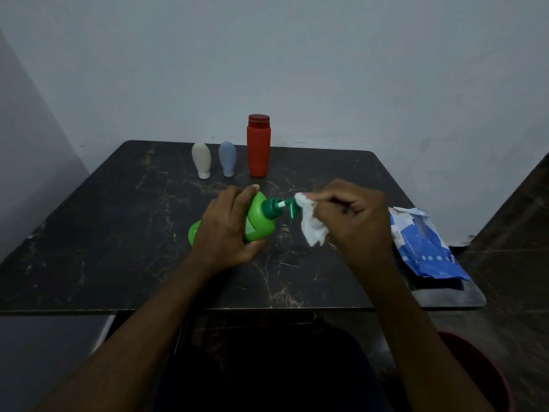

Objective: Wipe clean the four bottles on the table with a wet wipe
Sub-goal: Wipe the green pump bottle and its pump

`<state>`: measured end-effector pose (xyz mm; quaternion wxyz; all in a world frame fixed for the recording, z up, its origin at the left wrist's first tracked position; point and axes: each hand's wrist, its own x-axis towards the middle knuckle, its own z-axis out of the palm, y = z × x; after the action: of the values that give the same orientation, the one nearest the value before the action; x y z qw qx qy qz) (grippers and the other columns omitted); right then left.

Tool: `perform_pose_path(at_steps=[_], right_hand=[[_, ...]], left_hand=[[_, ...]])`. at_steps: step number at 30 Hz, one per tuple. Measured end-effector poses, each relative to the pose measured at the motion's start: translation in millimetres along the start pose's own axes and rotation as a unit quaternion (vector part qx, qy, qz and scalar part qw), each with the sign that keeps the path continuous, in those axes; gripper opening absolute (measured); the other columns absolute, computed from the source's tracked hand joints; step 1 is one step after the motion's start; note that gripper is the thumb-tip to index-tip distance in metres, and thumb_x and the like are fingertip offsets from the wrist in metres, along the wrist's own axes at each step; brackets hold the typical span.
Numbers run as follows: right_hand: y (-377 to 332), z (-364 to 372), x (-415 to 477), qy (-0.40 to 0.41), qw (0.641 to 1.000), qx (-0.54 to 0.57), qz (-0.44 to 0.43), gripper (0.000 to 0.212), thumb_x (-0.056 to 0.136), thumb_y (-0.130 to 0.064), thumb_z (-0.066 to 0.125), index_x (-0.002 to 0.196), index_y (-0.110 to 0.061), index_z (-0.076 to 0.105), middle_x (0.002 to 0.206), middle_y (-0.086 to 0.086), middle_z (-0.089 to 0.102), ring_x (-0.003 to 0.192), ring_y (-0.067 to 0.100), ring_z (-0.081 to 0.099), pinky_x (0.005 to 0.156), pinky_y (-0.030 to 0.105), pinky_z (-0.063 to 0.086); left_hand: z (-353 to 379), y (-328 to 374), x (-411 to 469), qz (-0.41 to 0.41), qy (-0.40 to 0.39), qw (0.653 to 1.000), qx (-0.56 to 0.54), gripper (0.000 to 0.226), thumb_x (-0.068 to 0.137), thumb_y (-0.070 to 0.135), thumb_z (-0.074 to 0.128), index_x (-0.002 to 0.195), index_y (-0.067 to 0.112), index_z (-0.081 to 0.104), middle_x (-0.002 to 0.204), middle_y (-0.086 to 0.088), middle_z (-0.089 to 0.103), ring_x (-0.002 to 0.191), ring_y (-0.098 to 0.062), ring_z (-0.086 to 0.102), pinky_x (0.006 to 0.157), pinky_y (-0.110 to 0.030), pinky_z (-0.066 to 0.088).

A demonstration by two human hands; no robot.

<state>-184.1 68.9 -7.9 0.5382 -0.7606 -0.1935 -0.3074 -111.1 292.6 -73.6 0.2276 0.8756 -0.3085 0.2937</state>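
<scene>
My left hand (pixel 226 230) grips a green pump bottle (pixel 258 219), tilted with its dark green pump head pointing right, above the middle of the dark table (pixel 118 233). My right hand (pixel 353 215) pinches a crumpled white wet wipe (pixel 310 224) against the pump nozzle. At the back of the table stand a tall red bottle (pixel 258 147), a small blue-grey bottle (pixel 227 159) and a small cream bottle (pixel 201 160), all upright in a row.
A blue and white wet wipe pack (pixel 424 245) lies open near the table's right edge. A pale wall rises behind the table. A dark seat and a red item (pixel 487 370) sit below the front edge.
</scene>
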Motion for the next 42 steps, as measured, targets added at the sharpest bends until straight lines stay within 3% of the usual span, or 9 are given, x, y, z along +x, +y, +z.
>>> perform_pose_path(at_steps=[5, 9, 15, 21, 27, 31, 34, 38, 42], right_hand=[[2.8, 7.4, 4.3, 0.129, 0.992, 0.005, 0.016, 0.021, 0.09, 0.003, 0.063, 0.104, -0.009, 0.073, 0.089, 0.002, 0.072, 0.079, 0.009, 0.069, 0.067, 0.02, 0.055], [6.4, 19.4, -10.4, 0.058, 0.997, -0.056, -0.02, 0.02, 0.092, -0.002, 0.065, 0.11, -0.007, 0.072, 0.094, 0.0, 0.069, 0.082, 0.005, 0.066, 0.07, 0.014, 0.051], [2.5, 17.4, -20.1, 0.036, 0.996, -0.049, -0.069, 0.005, 0.087, -0.007, 0.07, 0.084, -0.004, 0.073, 0.076, 0.003, 0.069, 0.064, 0.01, 0.063, 0.055, 0.027, 0.05], [7.8, 22.8, -8.3, 0.055, 0.992, -0.102, -0.055, 0.02, 0.091, -0.007, 0.067, 0.11, -0.003, 0.072, 0.095, 0.003, 0.071, 0.079, 0.002, 0.064, 0.068, 0.012, 0.05], [2.3, 16.9, -19.0, 0.054, 0.994, -0.063, -0.071, 0.008, 0.088, -0.008, 0.07, 0.08, -0.01, 0.072, 0.07, -0.001, 0.066, 0.059, 0.01, 0.061, 0.052, 0.029, 0.049], [3.5, 20.6, -5.5, 0.069, 0.995, -0.062, -0.041, 0.018, 0.092, -0.008, 0.065, 0.109, -0.013, 0.071, 0.09, -0.008, 0.068, 0.078, 0.0, 0.065, 0.068, 0.011, 0.049], [5.8, 25.3, -13.0, 0.039, 0.993, -0.098, -0.059, 0.016, 0.092, -0.006, 0.067, 0.106, -0.004, 0.073, 0.088, 0.003, 0.07, 0.073, 0.008, 0.064, 0.062, 0.017, 0.05], [4.5, 17.0, -11.8, 0.065, 0.997, -0.031, -0.042, 0.009, 0.091, -0.011, 0.065, 0.086, -0.011, 0.072, 0.072, 0.001, 0.067, 0.061, 0.01, 0.062, 0.054, 0.031, 0.051], [7.0, 21.7, -1.1, 0.061, 0.994, -0.079, -0.034, 0.019, 0.093, -0.009, 0.065, 0.11, -0.005, 0.073, 0.092, 0.003, 0.07, 0.077, 0.004, 0.065, 0.065, 0.013, 0.05]], left_hand=[[0.8, -1.6, 2.2, -0.005, 0.005, 1.0, -0.008, 0.083, 0.074, 0.042, 0.071, 0.143, 0.012, 0.037, 0.119, -0.019, 0.056, 0.1, -0.036, 0.06, 0.079, -0.052, 0.052], [1.0, -2.2, 3.1, -0.006, 0.011, 1.0, -0.014, 0.083, 0.075, 0.041, 0.074, 0.143, 0.01, 0.038, 0.118, -0.017, 0.056, 0.098, -0.034, 0.06, 0.079, -0.05, 0.053], [-1.0, -4.9, 4.6, -0.012, 0.019, 0.999, -0.024, 0.083, 0.075, 0.043, 0.07, 0.144, 0.011, 0.036, 0.119, -0.019, 0.056, 0.1, -0.035, 0.06, 0.081, -0.051, 0.054], [1.2, -4.1, 4.4, -0.012, 0.018, 0.999, -0.027, 0.085, 0.073, 0.041, 0.072, 0.145, 0.012, 0.036, 0.121, -0.019, 0.056, 0.102, -0.035, 0.06, 0.082, -0.051, 0.054], [1.2, -5.2, 5.2, -0.013, 0.021, 0.999, -0.027, 0.085, 0.074, 0.041, 0.071, 0.145, 0.011, 0.036, 0.121, -0.019, 0.056, 0.102, -0.036, 0.06, 0.082, -0.052, 0.054], [2.6, -2.9, 6.6, -0.008, 0.02, 0.999, -0.028, 0.083, 0.075, 0.043, 0.07, 0.145, 0.011, 0.036, 0.119, -0.019, 0.056, 0.101, -0.035, 0.06, 0.081, -0.051, 0.054], [2.6, -4.7, 6.2, -0.015, 0.019, 0.999, -0.033, 0.085, 0.074, 0.042, 0.072, 0.145, 0.012, 0.035, 0.12, -0.019, 0.056, 0.101, -0.035, 0.06, 0.081, -0.051, 0.054], [2.7, -5.3, 5.7, -0.009, 0.014, 1.0, -0.024, 0.086, 0.073, 0.042, 0.072, 0.145, 0.011, 0.036, 0.119, -0.018, 0.055, 0.1, -0.036, 0.06, 0.081, -0.051, 0.053], [3.1, -4.6, 7.0, -0.011, 0.014, 1.0, -0.024, 0.085, 0.074, 0.042, 0.071, 0.145, 0.011, 0.036, 0.121, -0.019, 0.056, 0.102, -0.036, 0.06, 0.082, -0.051, 0.054]])
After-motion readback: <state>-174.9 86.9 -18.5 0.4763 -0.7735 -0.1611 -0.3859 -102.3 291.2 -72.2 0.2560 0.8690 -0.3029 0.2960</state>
